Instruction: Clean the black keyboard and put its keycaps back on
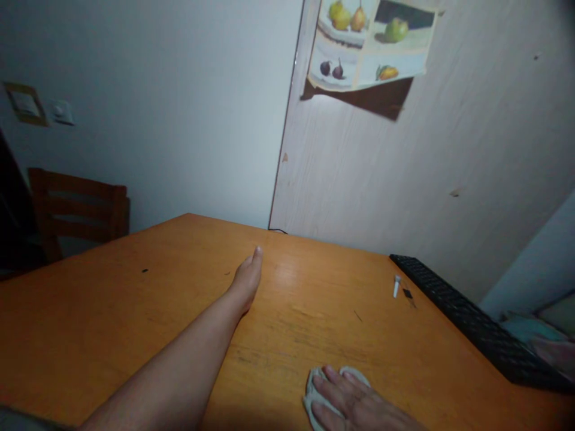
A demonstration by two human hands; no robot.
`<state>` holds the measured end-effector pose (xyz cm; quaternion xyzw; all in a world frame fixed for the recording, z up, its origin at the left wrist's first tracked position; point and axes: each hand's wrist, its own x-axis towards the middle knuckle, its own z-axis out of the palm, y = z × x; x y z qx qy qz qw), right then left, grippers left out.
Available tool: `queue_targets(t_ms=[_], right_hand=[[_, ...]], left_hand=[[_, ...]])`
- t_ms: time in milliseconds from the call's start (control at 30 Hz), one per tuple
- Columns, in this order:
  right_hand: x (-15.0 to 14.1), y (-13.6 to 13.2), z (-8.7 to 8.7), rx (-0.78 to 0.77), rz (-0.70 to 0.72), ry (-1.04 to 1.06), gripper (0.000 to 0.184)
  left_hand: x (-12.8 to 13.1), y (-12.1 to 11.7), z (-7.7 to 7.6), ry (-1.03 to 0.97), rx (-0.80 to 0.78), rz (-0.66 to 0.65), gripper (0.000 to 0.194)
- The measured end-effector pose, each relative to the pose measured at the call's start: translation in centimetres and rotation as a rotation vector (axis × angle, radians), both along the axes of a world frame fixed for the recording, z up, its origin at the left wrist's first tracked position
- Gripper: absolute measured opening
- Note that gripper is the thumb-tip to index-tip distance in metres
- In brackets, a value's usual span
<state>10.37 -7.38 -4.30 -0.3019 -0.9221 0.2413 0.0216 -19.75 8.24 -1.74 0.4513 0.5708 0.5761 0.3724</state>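
One wooden counter, orange-brown and smooth with a dull sheen, fills the near half of the scene; scuffs and dark grain marks run across its middle. Behind it, a pale streaked panel stands on the far right. A black keyboard, long and ridged with keys, lies along the right side, its near end cut off. Fabric beyond it is too dim to identify.

On the far left stands a slatted wooden chair, its lower part hidden. A sheet of fruit pictures, its lower edge curling, hangs on the panel and is cut off at the top.

The left grip is at mid-counter, thumb raised; its fingers are concealed behind the hand, so its opening and any contents cannot be determined.

The right grip, near and right of centre, lies over a grey cloth, fingers extended and slightly apart. Soft, bunched cloth shows between and beyond the fingertips; the underside is hidden, and whether any fold is pinched cannot be told.

Left of the keyboard lie a small white tapered object and a dark flat piece.
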Motion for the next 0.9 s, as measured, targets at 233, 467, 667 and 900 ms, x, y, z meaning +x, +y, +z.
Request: queue_targets(t_ms=[233, 467, 667, 900], right_hand=[[-3.4, 11.8, 4.6, 0.153, -0.122, -0.095, 0.080], [-8.0, 24.2, 4.0, 0.269, -0.352, -0.132, 0.082], [-9.4, 18.3, 4.2, 0.244, -0.211, -0.108, 0.090], [-8.1, 5.1, 2.6, 0.207, 0.205, -0.044, 0.086]], left_hand=[[-1.3, 0.1, 1.0, -0.107, -0.075, 0.042, 0.080], [-2.5, -0.4, 3.0, -0.199, -0.092, 0.086, 0.084], [-3.2, -1.0, 4.8, -0.265, -0.054, 0.113, 0.087], [-3.7, -1.8, 6.1, -0.403, -0.031, 0.100, 0.087]])
